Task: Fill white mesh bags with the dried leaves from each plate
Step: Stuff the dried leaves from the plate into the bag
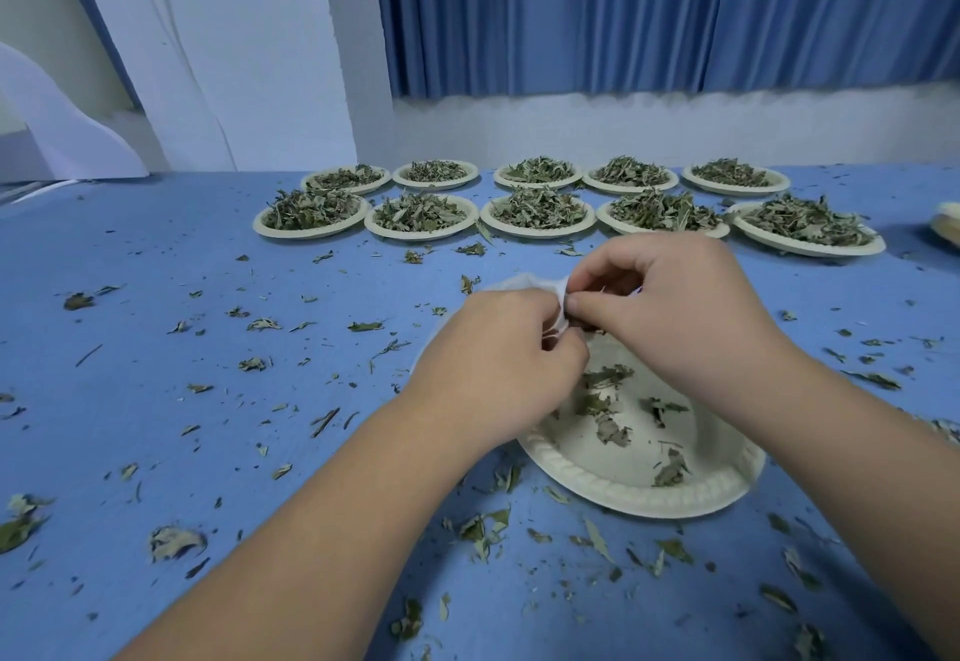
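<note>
Fingers (569, 351) of our left hand (493, 354) and right hand (665, 307) pinch the white mesh bag (560, 315), near-bare plate (623, 498) just below them, ten heaped plates (540, 234) beyond, dried leaves (483, 530) strewn around.

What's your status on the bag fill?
Left hand and right hand pinch the mesh bag over the near plate. Few leaves left on it. Ten full plates behind. Nothing blocking.

No writing, label, brand, number or sign can be read anywhere in this view.
</note>
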Action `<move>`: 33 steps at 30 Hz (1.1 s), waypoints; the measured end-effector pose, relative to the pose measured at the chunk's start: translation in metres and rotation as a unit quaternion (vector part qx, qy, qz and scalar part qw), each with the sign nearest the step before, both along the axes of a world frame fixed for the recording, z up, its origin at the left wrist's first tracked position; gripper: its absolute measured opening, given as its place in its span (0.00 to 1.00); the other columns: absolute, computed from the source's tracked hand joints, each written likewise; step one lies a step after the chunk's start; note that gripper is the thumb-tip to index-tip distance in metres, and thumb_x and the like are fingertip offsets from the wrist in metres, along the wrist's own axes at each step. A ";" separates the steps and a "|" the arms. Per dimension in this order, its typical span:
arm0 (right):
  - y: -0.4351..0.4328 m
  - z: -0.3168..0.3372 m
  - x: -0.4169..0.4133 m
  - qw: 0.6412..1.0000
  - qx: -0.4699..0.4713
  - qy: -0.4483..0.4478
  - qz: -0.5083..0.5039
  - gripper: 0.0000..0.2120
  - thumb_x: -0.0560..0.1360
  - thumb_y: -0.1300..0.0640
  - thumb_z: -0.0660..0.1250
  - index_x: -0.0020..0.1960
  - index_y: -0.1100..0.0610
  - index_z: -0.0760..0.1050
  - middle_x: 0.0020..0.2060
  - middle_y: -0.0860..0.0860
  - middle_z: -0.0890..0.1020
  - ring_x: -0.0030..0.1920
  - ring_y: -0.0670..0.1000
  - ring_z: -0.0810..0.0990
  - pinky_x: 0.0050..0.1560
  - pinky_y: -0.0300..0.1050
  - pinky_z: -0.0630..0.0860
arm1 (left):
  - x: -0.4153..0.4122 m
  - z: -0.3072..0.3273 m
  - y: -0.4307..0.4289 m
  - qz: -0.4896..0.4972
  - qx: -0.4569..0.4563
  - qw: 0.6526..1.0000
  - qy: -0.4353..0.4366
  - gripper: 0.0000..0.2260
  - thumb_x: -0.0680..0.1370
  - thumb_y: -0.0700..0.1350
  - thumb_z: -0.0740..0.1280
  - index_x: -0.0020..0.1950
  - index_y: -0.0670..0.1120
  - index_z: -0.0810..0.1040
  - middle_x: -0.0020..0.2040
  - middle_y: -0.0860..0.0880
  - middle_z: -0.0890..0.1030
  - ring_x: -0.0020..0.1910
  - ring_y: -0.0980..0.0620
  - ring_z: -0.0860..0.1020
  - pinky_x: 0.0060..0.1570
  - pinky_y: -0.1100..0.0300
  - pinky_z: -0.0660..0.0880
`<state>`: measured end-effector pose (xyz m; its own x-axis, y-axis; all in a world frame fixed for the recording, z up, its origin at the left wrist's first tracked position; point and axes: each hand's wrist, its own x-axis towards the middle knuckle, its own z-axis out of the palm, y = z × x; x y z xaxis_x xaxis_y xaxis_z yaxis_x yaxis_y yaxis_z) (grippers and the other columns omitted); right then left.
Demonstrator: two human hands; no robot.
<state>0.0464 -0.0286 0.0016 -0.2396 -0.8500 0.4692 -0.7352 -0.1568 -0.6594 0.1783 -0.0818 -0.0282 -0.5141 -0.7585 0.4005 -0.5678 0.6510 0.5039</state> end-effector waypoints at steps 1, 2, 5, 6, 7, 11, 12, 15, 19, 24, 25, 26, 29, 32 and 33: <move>-0.001 -0.002 0.001 1.000 -0.002 0.001 -0.006 0.07 0.67 0.63 0.74 0.35 0.52 0.81 0.28 0.43 0.80 0.31 0.39 0.77 0.34 0.29 0.71 | 0.000 0.000 0.000 0.000 -0.003 1.000 0.002 0.17 0.76 0.51 0.65 0.30 0.48 0.65 0.28 0.52 0.70 0.28 0.56 0.69 0.28 0.60 0.61; -0.003 -0.003 0.002 1.000 -0.007 0.001 -0.010 0.08 0.67 0.64 0.74 0.35 0.52 0.80 0.28 0.42 0.79 0.30 0.39 0.76 0.33 0.29 0.71 | 0.000 0.000 0.001 0.000 -0.005 1.000 0.005 0.17 0.75 0.50 0.65 0.29 0.48 0.64 0.27 0.52 0.70 0.28 0.56 0.69 0.28 0.60 0.61; -0.003 -0.002 0.001 1.000 -0.010 -0.014 0.010 0.08 0.68 0.63 0.73 0.36 0.51 0.80 0.30 0.44 0.81 0.33 0.42 0.79 0.38 0.36 0.77 | 0.000 0.000 -0.001 -0.004 -0.002 1.000 0.024 0.17 0.75 0.49 0.64 0.29 0.49 0.65 0.26 0.52 0.70 0.27 0.56 0.69 0.28 0.59 0.61; -0.002 -0.001 0.000 0.999 -0.007 -0.027 0.027 0.08 0.70 0.63 0.72 0.37 0.51 0.80 0.31 0.45 0.82 0.35 0.44 0.81 0.41 0.40 0.79 | 0.001 0.000 -0.002 -0.002 -0.003 0.999 0.031 0.17 0.75 0.49 0.65 0.28 0.49 0.64 0.26 0.53 0.70 0.27 0.56 0.68 0.27 0.60 0.61; 0.000 0.001 -0.002 0.998 -0.003 -0.038 0.043 0.08 0.71 0.64 0.72 0.38 0.51 0.81 0.33 0.46 0.83 0.35 0.45 0.82 0.42 0.41 0.80 | 0.001 0.000 -0.002 -0.001 -0.002 0.999 0.038 0.18 0.75 0.48 0.65 0.28 0.49 0.63 0.25 0.54 0.71 0.27 0.56 0.68 0.25 0.62 0.59; 0.005 0.005 -0.010 0.996 0.000 -0.061 0.066 0.10 0.73 0.65 0.70 0.43 0.50 0.83 0.35 0.44 0.84 0.35 0.40 0.80 0.39 0.31 0.75 | 0.003 0.000 -0.004 0.003 0.032 0.997 0.070 0.18 0.77 0.49 0.65 0.29 0.47 0.64 0.25 0.59 0.71 0.26 0.56 0.67 0.27 0.64 0.64; 0.006 0.005 -0.013 0.996 -0.009 -0.064 0.055 0.09 0.72 0.62 0.71 0.43 0.48 0.83 0.35 0.42 0.84 0.34 0.39 0.79 0.39 0.30 0.74 | 0.003 0.000 -0.005 0.006 0.043 0.996 0.079 0.17 0.77 0.50 0.65 0.31 0.45 0.66 0.25 0.56 0.69 0.26 0.56 0.66 0.26 0.64 0.63; 0.008 0.006 -0.022 0.998 -0.016 -0.061 0.000 0.05 0.71 0.52 0.72 0.46 0.42 0.81 0.37 0.39 0.81 0.35 0.38 0.77 0.38 0.31 0.71 | 0.003 0.001 -0.006 0.019 0.064 0.992 0.108 0.16 0.78 0.50 0.64 0.35 0.42 0.70 0.26 0.53 0.68 0.25 0.56 0.64 0.25 0.63 0.61; 0.008 0.001 -0.020 0.994 0.092 -0.062 0.002 0.21 0.66 0.42 0.73 0.57 0.41 0.75 0.53 0.39 0.77 0.45 0.42 0.80 0.47 0.40 0.76 | 0.004 0.004 -0.006 0.020 0.093 0.988 0.124 0.14 0.78 0.51 0.63 0.39 0.42 0.76 0.35 0.45 0.80 0.30 0.53 0.71 0.31 0.58 0.67; 0.007 -0.004 -0.010 0.990 0.061 -0.128 0.008 0.13 0.68 0.55 0.76 0.51 0.48 0.79 0.47 0.46 0.81 0.36 0.48 0.84 0.50 0.53 0.80 | 0.004 0.002 -0.005 0.021 0.078 0.990 0.116 0.14 0.77 0.51 0.64 0.35 0.44 0.73 0.27 0.50 0.73 0.25 0.56 0.66 0.26 0.63 0.62; 0.007 -0.004 -0.009 0.990 0.048 -0.136 0.006 0.11 0.68 0.57 0.76 0.48 0.49 0.80 0.43 0.49 0.83 0.35 0.48 0.83 0.48 0.53 0.80 | 0.004 0.001 -0.005 0.018 0.070 0.991 0.109 0.15 0.77 0.50 0.64 0.35 0.43 0.72 0.26 0.52 0.70 0.25 0.56 0.65 0.26 0.62 0.62; 0.006 -0.004 -0.008 0.990 0.037 -0.135 0.003 0.09 0.68 0.58 0.76 0.46 0.49 0.81 0.39 0.52 0.84 0.34 0.48 0.83 0.47 0.52 0.81 | 0.003 0.001 -0.005 0.014 0.063 0.993 0.103 0.15 0.77 0.50 0.64 0.35 0.43 0.71 0.26 0.53 0.68 0.25 0.55 0.64 0.26 0.61 0.62; 0.005 -0.006 -0.005 0.993 0.008 -0.117 0.001 0.06 0.69 0.59 0.75 0.40 0.49 0.81 0.31 0.52 0.83 0.32 0.47 0.82 0.40 0.45 0.79 | 0.003 0.000 -0.004 0.012 0.044 0.995 0.090 0.17 0.76 0.51 0.64 0.31 0.45 0.66 0.25 0.54 0.66 0.25 0.55 0.64 0.24 0.61 0.59; 0.001 -0.009 -0.003 0.995 -0.013 -0.095 -0.018 0.07 0.68 0.59 0.75 0.37 0.48 0.82 0.29 0.47 0.82 0.31 0.44 0.79 0.35 0.38 0.75 | 0.002 0.000 -0.003 -0.004 0.023 0.996 0.083 0.18 0.77 0.50 0.64 0.29 0.49 0.63 0.24 0.54 0.67 0.26 0.55 0.65 0.27 0.59 0.60; 0.000 -0.009 -0.002 0.996 -0.014 -0.085 -0.021 0.08 0.68 0.59 0.75 0.37 0.47 0.82 0.29 0.44 0.81 0.31 0.41 0.78 0.33 0.33 0.73 | 0.002 0.000 -0.002 -0.011 0.020 0.996 0.085 0.19 0.77 0.50 0.64 0.28 0.49 0.63 0.24 0.55 0.68 0.26 0.55 0.65 0.27 0.58 0.60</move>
